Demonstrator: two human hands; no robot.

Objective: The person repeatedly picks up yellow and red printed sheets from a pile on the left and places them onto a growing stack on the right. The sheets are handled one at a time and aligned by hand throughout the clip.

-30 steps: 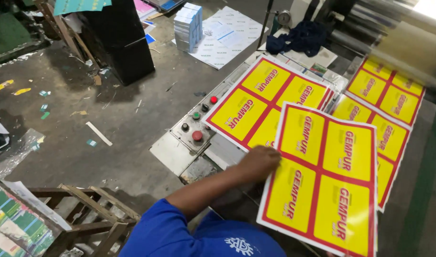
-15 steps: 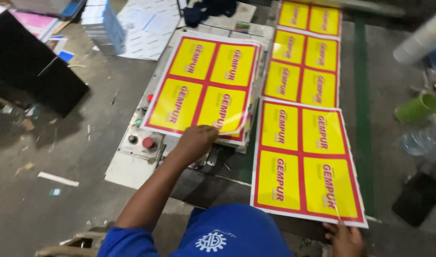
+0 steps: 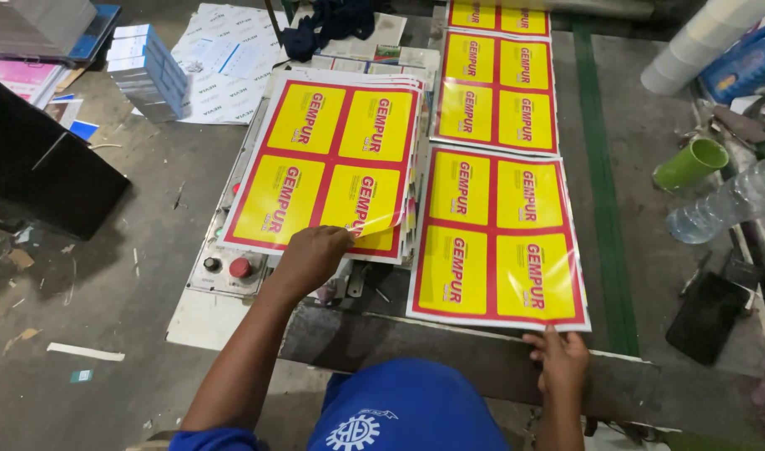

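Head view: left hand pinching stack sheet corner; right hand pinching near sheet edge.

Stack of printed sheets: red ground, four yellow panels in a two-by-two grid, red lettering on each; white margin.

Single printed sheet: same red-and-yellow grid pattern, glossy, white edge.

Further sheets beyond it: identical yellow panels framed in red.

Control panel: pale grey, one red button, small black knobs.

Cup: bright green.

Plastic bottle: clear, colourless.

Paper bundles: white with blue edging.

Cloth: dark navy.

Stripe along the counter: green on dull grey.

Shirt: royal blue with a white cogwheel emblem.

Floor: grey, flecked with scraps.
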